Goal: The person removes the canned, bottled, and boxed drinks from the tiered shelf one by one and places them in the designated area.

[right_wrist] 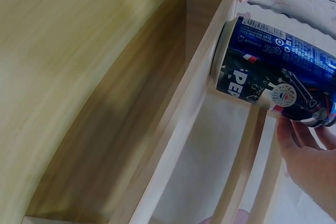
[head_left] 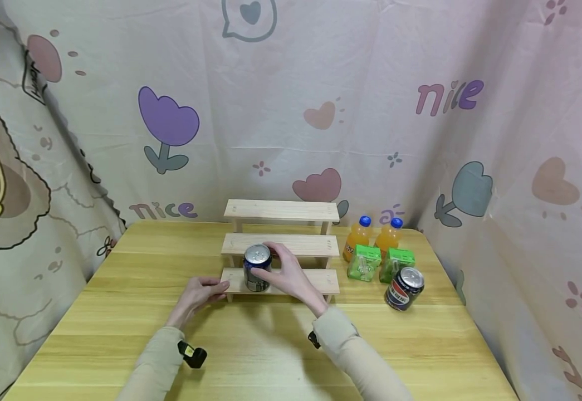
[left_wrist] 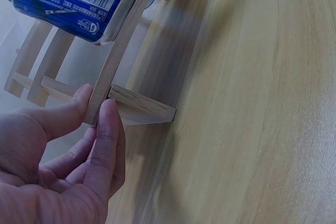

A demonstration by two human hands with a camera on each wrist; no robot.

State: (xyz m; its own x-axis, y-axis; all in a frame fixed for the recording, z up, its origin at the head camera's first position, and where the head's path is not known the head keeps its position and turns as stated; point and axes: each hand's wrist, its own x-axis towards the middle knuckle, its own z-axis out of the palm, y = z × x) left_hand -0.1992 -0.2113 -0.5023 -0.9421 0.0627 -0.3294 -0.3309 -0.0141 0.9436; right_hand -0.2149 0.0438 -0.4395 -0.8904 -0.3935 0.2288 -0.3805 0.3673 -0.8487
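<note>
A three-tier wooden rack [head_left: 280, 243] stands toward the back of the table. On its lowest board is a dark blue Pepsi can [head_left: 257, 277], upright toward the left end. My right hand [head_left: 291, 274] holds this can from the right, thumb in front and fingers behind; in the right wrist view those fingers [right_wrist: 300, 135] lie against its side. At the left end of the same board, my left hand [head_left: 197, 298] pinches the rack's edge between thumb and fingers. The left wrist view shows the can [left_wrist: 73, 1] with its base at the board [left_wrist: 113, 61].
Right of the rack stand two orange drink bottles [head_left: 358, 238] with blue caps. In front of them are two green cartons [head_left: 363, 263]. A second Pepsi can [head_left: 404, 288] stands nearer on the wooden table [head_left: 250, 345]. A printed curtain [head_left: 270, 111] hangs behind.
</note>
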